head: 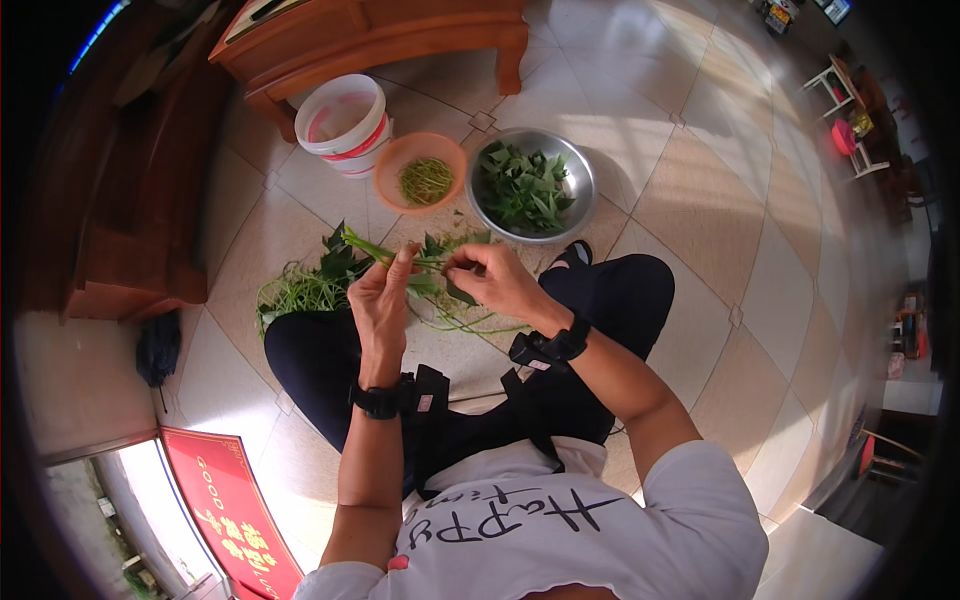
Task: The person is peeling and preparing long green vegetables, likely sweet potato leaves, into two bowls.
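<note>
Between my hands runs a small bunch of green leafy vine stems [365, 244]. My left hand [384, 292] grips them, with the cut ends sticking out to the upper left. My right hand [496, 279] pinches the same stems a short way to the right, fingertips together, and a leaf hangs below it. On the floor beside my left knee lies a pile of uncut leafy vines [311, 289]. Beyond my hands stands a steel basin [587, 180] holding loose green leaves [526, 187]. To its left, an orange plastic bowl [388, 174] holds short stem pieces [426, 181].
A white bucket [341, 120] stands behind the orange bowl, near a wooden table [382, 41]. Dark wooden furniture [139, 225] is at the left, with a folded umbrella [159, 349] below it. A red doormat [225, 510] lies lower left. Plant scraps litter the tiles [480, 330].
</note>
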`<state>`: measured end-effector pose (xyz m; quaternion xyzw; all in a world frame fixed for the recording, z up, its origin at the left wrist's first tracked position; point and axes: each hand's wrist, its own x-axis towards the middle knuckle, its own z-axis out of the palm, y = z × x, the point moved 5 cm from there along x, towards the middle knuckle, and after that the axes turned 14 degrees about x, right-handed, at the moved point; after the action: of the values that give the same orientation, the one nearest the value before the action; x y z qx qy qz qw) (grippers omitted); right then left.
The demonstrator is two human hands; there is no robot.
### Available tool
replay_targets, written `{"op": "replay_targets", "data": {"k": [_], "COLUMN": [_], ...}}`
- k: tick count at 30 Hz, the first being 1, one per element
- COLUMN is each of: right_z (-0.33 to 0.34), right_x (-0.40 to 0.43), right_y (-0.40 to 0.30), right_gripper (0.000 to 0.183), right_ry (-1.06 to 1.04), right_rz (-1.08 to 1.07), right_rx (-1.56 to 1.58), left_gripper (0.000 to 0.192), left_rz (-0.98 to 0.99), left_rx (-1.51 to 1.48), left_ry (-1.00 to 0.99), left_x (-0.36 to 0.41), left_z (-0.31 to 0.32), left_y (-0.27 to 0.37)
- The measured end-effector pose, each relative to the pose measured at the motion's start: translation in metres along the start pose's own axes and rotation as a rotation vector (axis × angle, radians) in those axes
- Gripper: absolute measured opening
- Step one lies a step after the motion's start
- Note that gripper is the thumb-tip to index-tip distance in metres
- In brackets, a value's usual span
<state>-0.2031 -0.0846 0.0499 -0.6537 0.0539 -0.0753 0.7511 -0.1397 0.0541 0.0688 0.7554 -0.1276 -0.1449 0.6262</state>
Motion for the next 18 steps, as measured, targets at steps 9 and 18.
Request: {"op": "replay_targets", "data": {"k": [9,18], "right_z": [0.0002,-0.0063], "right_x": [0.0006,0.0034], "right_y": [-0.004,0.0037], "right_gripper": [0.017,0.018], "right_ry": [0.092,0.184], "right_rz": [0.02,0.034], "right_rx": [-0.008,0.081], "left_gripper": [0.028,0.028], "left_rz": [0.015,0.011], "left_rx": [0.009,0.028], "left_ry": [0.019,0.006], "left_x": [0.0006,-0.0014], "left_z": [0.0012,0.0051], "left_y": [-0.0045,0.0006]}}
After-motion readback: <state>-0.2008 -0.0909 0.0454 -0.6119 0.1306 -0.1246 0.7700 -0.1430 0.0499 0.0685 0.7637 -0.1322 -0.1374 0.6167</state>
